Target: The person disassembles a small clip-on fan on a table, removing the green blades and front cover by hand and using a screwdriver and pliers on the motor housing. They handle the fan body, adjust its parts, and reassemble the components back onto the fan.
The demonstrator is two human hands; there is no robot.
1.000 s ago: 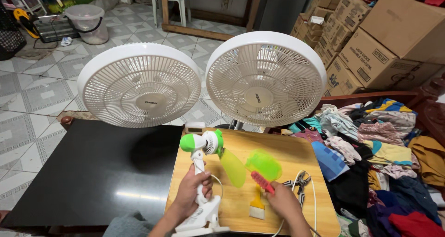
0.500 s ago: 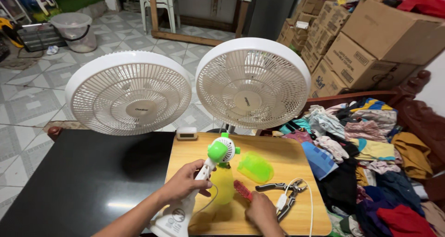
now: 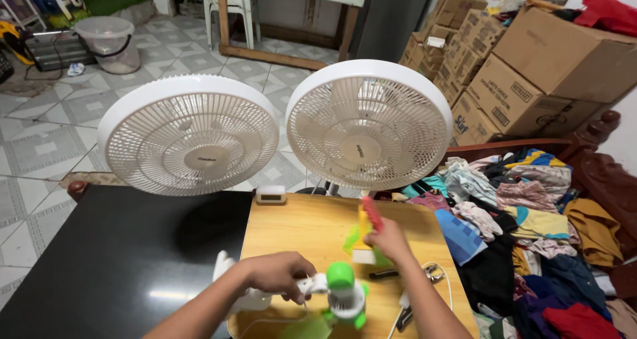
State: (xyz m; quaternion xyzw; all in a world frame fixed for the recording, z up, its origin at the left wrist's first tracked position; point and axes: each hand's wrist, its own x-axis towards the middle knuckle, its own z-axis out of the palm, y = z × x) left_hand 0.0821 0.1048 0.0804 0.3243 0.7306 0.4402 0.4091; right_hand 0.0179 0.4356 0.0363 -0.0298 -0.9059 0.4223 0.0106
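1. The black tabletop (image 3: 99, 259) is glossy and smooth, catching a light glare near its front edge.
2. The pale wooden board (image 3: 312, 229) on the tabletop's right side looks matt, with faint grain.
3. The small green-and-white plastic fan (image 3: 345, 296) is smooth and slightly shiny.
4. The two round white plastic fans (image 3: 189, 136) behind the tabletop's far edge have ribbed grilles.
5. The brown cardboard boxes (image 3: 531, 80) look matt.
6. The heap of coloured cloth (image 3: 531, 213) lies soft and crumpled.

On the wooden board (image 3: 302, 223) lie a small fan (image 3: 345, 298) at its near edge and pliers (image 3: 428, 272) to the right. Behind the board stand two large fans (image 3: 189, 135) (side by side); clothes (image 3: 524, 206) pile right of it.
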